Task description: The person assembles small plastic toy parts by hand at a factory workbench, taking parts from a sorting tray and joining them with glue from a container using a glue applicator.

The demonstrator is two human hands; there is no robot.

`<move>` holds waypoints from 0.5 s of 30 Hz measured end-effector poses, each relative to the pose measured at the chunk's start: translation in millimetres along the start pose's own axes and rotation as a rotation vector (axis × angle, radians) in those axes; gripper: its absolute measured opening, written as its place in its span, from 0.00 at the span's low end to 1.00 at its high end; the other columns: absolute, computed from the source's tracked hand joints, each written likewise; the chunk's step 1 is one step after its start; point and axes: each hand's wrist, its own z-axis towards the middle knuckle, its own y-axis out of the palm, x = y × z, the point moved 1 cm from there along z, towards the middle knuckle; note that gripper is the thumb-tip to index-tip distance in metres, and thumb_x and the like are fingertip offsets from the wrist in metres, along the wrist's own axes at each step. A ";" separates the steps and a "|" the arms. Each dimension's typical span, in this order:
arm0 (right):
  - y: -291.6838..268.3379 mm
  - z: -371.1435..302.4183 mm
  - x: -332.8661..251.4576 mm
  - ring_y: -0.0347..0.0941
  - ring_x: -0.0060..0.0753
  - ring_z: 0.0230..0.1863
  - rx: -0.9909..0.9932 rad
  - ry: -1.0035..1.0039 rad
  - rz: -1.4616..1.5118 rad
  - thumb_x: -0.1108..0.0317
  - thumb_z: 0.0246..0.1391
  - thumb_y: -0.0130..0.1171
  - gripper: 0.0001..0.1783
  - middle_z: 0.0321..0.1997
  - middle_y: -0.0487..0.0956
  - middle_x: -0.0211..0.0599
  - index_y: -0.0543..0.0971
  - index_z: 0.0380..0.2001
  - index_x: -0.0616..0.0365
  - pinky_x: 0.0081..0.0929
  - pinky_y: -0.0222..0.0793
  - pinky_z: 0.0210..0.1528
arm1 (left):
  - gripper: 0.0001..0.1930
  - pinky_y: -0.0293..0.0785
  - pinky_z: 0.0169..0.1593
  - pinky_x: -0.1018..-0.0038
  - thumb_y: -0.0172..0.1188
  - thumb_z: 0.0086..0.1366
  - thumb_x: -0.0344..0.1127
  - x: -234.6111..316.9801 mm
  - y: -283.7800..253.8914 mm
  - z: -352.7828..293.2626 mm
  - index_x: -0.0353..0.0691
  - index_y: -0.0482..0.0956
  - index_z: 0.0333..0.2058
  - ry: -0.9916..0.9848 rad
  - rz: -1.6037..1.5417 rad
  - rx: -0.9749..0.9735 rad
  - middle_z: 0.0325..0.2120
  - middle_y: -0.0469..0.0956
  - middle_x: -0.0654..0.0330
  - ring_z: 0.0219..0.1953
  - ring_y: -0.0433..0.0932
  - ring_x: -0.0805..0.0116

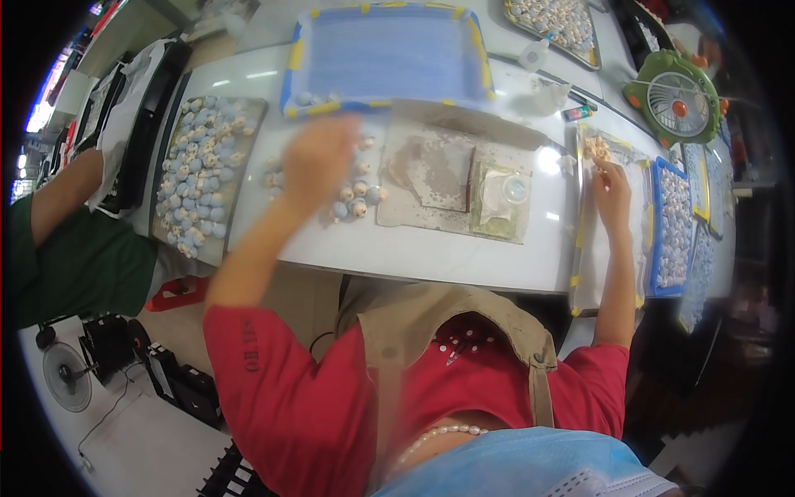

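Note:
My left hand is smeared by motion above the white table, so its fingers cannot be made out. Beneath and beside it lies a loose group of small round blue-and-cream figurine pieces. Just beyond is a blue tray edged with yellow tape, with a few blue pieces near its front left corner. On the right, my right hand reaches over a long paper-lined tray. Its fingertips are pinched together beside a small heap of cream-coloured pieces; whatever they hold is too small to name.
A stained cardboard sheet bears a small clear round container. Left stands a tray of similar pieces, with a co-worker's arm beyond. A filled blue basket and a green fan are at right.

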 end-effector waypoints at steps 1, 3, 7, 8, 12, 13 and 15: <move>-5.7 -4.5 -4.8 0.71 0.28 0.33 0.042 0.006 0.111 0.74 0.50 0.54 0.14 0.38 0.75 0.35 0.76 0.42 0.57 0.21 0.67 0.38 | 0.12 0.70 0.35 0.71 0.61 0.52 0.31 -16.7 -1.4 25.8 0.39 0.78 0.37 -0.062 -0.038 0.035 0.30 0.74 0.58 0.31 0.73 0.63; -15.0 -13.1 -13.5 0.70 0.21 0.30 0.082 0.004 0.227 0.75 0.51 0.56 0.13 0.34 0.75 0.31 0.76 0.42 0.60 0.18 0.66 0.36 | 0.12 0.70 0.36 0.72 0.59 0.54 0.29 -52.3 -2.2 61.5 0.39 0.77 0.39 -0.278 -0.122 -0.243 0.29 0.75 0.57 0.30 0.73 0.65; -22.9 -37.6 -39.9 0.70 0.19 0.35 0.068 0.152 0.451 0.73 0.50 0.58 0.14 0.34 0.76 0.30 0.76 0.42 0.61 0.16 0.66 0.39 | 0.11 0.71 0.40 0.71 0.58 0.52 0.28 -100.4 18.4 92.6 0.38 0.78 0.36 -0.214 0.011 -0.540 0.30 0.78 0.55 0.33 0.76 0.63; -21.6 -45.8 -52.9 0.70 0.19 0.35 0.093 0.151 0.575 0.74 0.51 0.58 0.13 0.33 0.76 0.29 0.76 0.42 0.61 0.15 0.66 0.38 | 0.11 0.72 0.42 0.70 0.59 0.50 0.29 -103.2 26.5 95.4 0.39 0.79 0.35 -0.213 0.014 -0.689 0.32 0.79 0.55 0.36 0.77 0.60; -12.3 -67.2 -85.2 0.70 0.17 0.35 0.013 0.089 0.810 0.76 0.53 0.55 0.12 0.34 0.75 0.27 0.75 0.42 0.63 0.13 0.65 0.38 | 0.08 0.72 0.40 0.73 0.57 0.52 0.26 -91.2 24.7 93.4 0.38 0.79 0.33 -0.221 0.073 -0.678 0.30 0.79 0.56 0.33 0.76 0.66; -9.7 -70.2 -89.9 0.70 0.17 0.36 -0.037 0.147 0.841 0.76 0.52 0.56 0.11 0.36 0.76 0.27 0.76 0.41 0.62 0.14 0.65 0.39 | 0.08 0.72 0.39 0.72 0.57 0.52 0.28 -91.3 24.2 91.5 0.38 0.79 0.32 -0.235 0.057 -0.598 0.30 0.79 0.55 0.33 0.76 0.64; -7.7 -68.7 -114.5 0.70 0.17 0.36 -0.059 0.102 0.815 0.77 0.51 0.56 0.11 0.36 0.76 0.28 0.77 0.39 0.63 0.15 0.66 0.38 | 0.08 0.72 0.39 0.72 0.57 0.52 0.30 -92.9 21.9 84.1 0.39 0.79 0.32 -0.248 0.039 -0.518 0.31 0.79 0.55 0.33 0.77 0.62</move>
